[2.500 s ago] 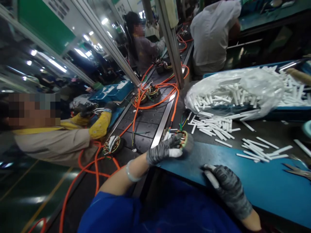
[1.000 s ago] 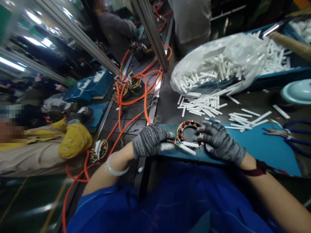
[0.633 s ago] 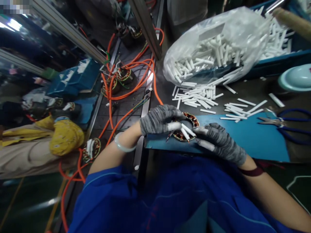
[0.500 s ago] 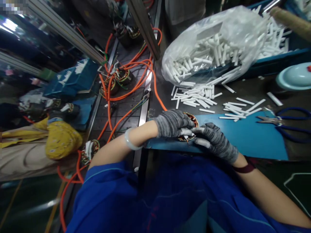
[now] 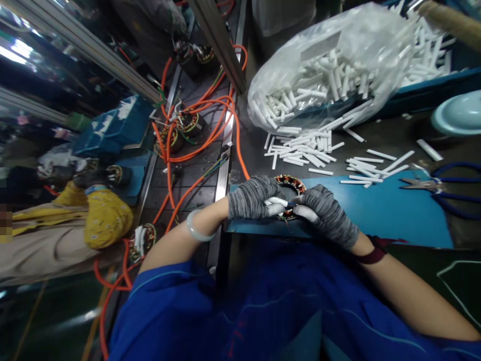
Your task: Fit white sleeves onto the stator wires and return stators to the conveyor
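A motor stator (image 5: 296, 182) with copper windings and a ring shape lies on the blue mat (image 5: 383, 210) in front of me. My gloved left hand (image 5: 255, 198) is closed at the stator's left side, pinching a short white sleeve tube (image 5: 278, 201). The tube points right, over the stator's near part. From the right, my gloved right hand (image 5: 327, 214) pinches a thin dark wire (image 5: 291, 204) close to the tube's end. Whether the wire's tip is inside the tube I cannot tell. Loose ends of thin wire stick out at the stator's near edge.
Loose white tubes (image 5: 304, 146) lie beyond the mat, before a plastic bag (image 5: 319, 50) of more tubes. Blue-handled scissors (image 5: 432, 185) and a light-blue lidded container (image 5: 458, 118) are at right. Orange cables (image 5: 210, 148) and other stators run along the left, where a co-worker's yellow sleeve (image 5: 107, 215) shows.
My hands have drawn slightly apart, uncovering more of the stator ring. The white tube in my left hand and the wire in my right fingers now show plainly.
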Tool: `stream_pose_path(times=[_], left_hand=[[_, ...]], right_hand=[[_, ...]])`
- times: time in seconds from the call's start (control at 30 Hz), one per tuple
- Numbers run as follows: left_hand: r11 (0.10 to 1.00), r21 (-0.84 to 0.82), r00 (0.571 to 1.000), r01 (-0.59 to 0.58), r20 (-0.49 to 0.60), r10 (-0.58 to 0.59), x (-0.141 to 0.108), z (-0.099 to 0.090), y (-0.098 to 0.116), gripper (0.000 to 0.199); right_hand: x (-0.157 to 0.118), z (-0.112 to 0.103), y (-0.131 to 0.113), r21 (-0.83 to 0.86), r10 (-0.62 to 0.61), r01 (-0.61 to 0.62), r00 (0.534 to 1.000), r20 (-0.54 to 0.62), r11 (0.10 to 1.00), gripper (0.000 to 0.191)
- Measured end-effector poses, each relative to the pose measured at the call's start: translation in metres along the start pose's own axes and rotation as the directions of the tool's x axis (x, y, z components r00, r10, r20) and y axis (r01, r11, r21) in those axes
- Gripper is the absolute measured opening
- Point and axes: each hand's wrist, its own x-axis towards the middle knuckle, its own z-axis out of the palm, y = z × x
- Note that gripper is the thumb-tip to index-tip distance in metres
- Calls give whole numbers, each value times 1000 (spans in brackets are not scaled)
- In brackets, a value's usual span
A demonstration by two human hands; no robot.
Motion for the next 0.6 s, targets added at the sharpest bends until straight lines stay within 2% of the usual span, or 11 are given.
stream_pose_path(times=[0.17,0.27,0.37,0.5,0.6], left_hand=[[997,-64,999,32,19,-31,-1,-8,2,34],[992,-92,995,90,53,-85,-3,-12,-1,38],[986,-102,988,133,93,-124,0,-9,-1,39],[986,41,975,162,146,-167,21,0,19,36],[935,207,936,286,149,-319,34,-6,40,46]], right_hand=[[0,12,-4,-1,138,-139,982,-126,990,38],[-3,14,-2,25,135,-133,987,-85,991,33],[-8,12,1,71,117,-114,992,-41,991,31],[-18,7,5,175,175,-156,980,-97,972,32],[-29,-6,10,303,231,-191,968,-99,934,46]])
